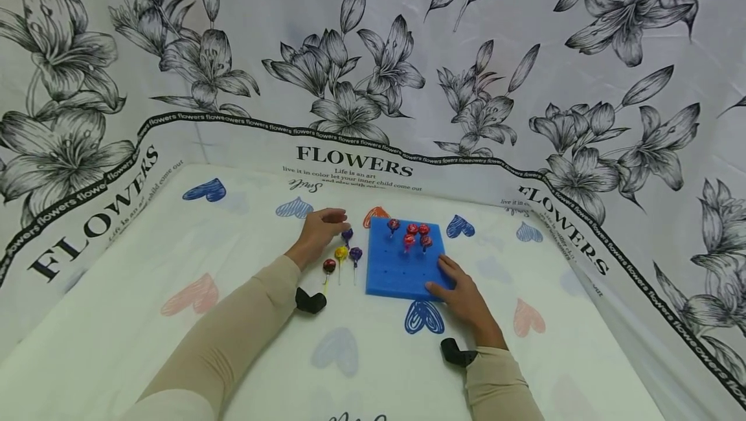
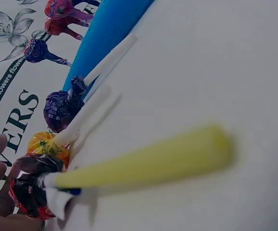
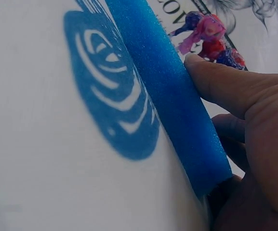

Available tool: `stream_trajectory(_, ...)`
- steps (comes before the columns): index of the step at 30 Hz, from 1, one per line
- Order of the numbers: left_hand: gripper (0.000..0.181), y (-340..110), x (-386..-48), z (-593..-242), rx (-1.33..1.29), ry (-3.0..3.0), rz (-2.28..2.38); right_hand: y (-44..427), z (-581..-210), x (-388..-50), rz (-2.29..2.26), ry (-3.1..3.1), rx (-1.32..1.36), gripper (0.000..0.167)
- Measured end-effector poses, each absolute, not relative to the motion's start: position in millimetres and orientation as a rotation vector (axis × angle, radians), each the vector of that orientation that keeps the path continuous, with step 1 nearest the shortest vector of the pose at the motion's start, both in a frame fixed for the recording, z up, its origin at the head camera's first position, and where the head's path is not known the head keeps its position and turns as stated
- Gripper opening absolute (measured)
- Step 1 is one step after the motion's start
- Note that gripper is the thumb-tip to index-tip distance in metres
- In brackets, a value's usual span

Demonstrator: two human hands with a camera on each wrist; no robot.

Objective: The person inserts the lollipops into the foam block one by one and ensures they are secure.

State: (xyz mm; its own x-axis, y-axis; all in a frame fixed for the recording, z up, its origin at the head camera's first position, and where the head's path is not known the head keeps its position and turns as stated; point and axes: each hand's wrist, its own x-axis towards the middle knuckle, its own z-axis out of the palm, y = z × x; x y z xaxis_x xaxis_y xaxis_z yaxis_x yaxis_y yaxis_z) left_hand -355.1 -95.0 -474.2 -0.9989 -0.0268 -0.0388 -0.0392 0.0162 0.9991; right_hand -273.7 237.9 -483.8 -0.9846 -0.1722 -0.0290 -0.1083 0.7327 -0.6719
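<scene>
My left hand [image 1: 317, 233] is over the table, fingertips beside a purple lollipop [image 1: 347, 236]; I see no grip on it. Just nearer lie a yellow lollipop [image 1: 340, 253], another purple lollipop [image 1: 356, 254] and a dark red lollipop [image 1: 329, 266] with a yellow stick [image 2: 148, 163]. To their right lies a blue foam block [image 1: 393, 278] with small holes. Several wrapped lollipops, one of them pink [image 1: 409, 239], stand upright in its far part. My right hand [image 1: 463, 295] holds the block's near right corner, thumb [image 3: 220, 82] on top and other fingers against the side.
A white cloth printed with hearts [image 1: 189, 295] covers the table. Behind and on both sides hangs a curtain [image 1: 484, 142] printed with flowers. A black wrist mount piece [image 1: 311, 302] juts from the left sleeve, another [image 1: 457, 352] from the right.
</scene>
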Motion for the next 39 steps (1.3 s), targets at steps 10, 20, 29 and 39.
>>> stream_trajectory(10,0.046,-96,-356,-477,0.037,2.418,1.972,239,-478,-275,-1.12,2.834,-0.242,0.077)
stream_trajectory(20,0.043,-94,-356,-478,0.136,2.649,1.723,238,-476,-277,-1.112,2.842,-0.224,0.077)
stream_trajectory(29,0.036,-90,-355,-485,0.133,2.717,1.702,238,-480,-275,-1.123,2.843,-0.207,0.078)
stream_trajectory(39,0.036,-95,-354,-483,0.05,2.453,2.113,236,-481,-274,-1.124,2.825,-0.186,0.077)
